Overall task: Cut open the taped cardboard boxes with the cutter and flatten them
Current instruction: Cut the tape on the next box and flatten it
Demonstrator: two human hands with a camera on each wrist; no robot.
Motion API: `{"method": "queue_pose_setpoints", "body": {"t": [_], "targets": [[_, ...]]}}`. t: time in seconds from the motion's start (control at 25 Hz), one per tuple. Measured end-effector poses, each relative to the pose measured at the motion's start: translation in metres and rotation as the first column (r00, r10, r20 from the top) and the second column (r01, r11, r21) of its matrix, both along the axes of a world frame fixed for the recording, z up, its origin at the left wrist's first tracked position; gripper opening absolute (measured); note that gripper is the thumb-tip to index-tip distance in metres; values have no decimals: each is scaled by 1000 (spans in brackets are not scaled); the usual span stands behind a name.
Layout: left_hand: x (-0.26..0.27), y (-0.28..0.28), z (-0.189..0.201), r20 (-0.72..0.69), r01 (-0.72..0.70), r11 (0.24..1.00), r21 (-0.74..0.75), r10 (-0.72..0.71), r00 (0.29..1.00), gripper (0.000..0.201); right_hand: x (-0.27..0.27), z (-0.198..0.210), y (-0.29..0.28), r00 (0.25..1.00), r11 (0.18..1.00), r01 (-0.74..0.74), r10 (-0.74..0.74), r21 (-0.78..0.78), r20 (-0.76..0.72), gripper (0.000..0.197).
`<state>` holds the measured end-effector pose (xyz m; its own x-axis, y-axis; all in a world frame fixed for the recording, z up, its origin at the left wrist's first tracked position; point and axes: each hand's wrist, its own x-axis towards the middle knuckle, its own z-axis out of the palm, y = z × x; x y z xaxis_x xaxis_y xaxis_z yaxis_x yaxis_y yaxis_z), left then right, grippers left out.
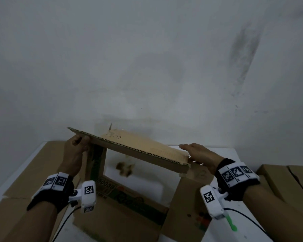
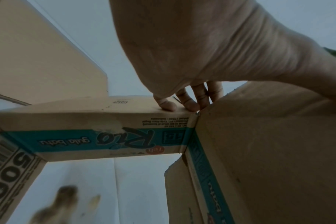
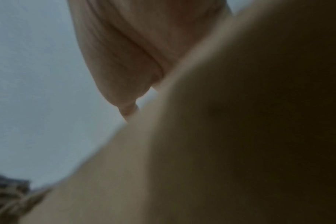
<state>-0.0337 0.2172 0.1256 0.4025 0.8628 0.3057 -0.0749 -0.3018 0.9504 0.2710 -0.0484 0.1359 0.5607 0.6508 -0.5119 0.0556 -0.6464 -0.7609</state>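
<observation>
An opened cardboard box (image 1: 138, 149) stands on the white table (image 1: 135, 182) as a hollow frame, both ends open and its flaps (image 1: 122, 217) spread towards me. My left hand (image 1: 76, 149) grips its top left corner, thumb above and fingers (image 2: 188, 104) curled over the edge. The printed blue band of the box (image 2: 105, 139) fills the left wrist view. My right hand (image 1: 198, 152) lies on the top panel's right end with straight fingers. In the blurred right wrist view only a palm (image 3: 136, 50) against cardboard (image 3: 220, 136) shows. No cutter is in view.
Flattened cardboard (image 1: 33, 165) lies on the table at the left. More brown boxes (image 1: 287, 182) stand at the right. A brown scrap or stain (image 1: 124, 169) shows on the table through the frame. A grey wall (image 1: 147, 58) rises just behind.
</observation>
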Motion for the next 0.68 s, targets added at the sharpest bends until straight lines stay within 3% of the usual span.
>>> {"method": "queue_pose_setpoints", "body": {"t": [0.12, 0.16, 0.24, 0.36, 0.44, 0.52, 0.6, 0.68], "targets": [[-5, 3, 0, 15, -23, 1000, 10, 23, 1000, 91, -6, 7, -1, 1000, 995, -2, 1, 96, 16, 55], [-7, 3, 2, 25, -33, 999, 1, 33, 999, 92, -9, 8, -3, 1000, 987, 15, -16, 162, 6, 58], [-7, 1, 8, 29, -43, 999, -8, 44, 999, 87, -17, 10, -8, 999, 960, 44, -39, 278, -25, 71], [-2, 1, 14, 76, -42, 997, -66, 47, 996, 59, -28, 13, -14, 989, 894, 142, -107, 424, -105, 86], [1, 3, 17, 98, -32, 997, -70, 38, 994, 54, -31, 17, -18, 977, 833, 202, -138, 515, -160, 92], [5, 6, 23, 125, 0, 996, -92, 11, 992, 63, -35, 22, -20, 977, 798, 202, -120, 568, -179, 79], [10, 10, 29, 145, 43, 992, -119, -25, 989, 67, -41, 27, -20, 987, 806, 151, -91, 573, -132, 43], [13, 14, 34, 187, 99, 979, -180, -65, 980, 63, -47, 31, -21, 991, 813, 127, -78, 568, -111, 19]]}}
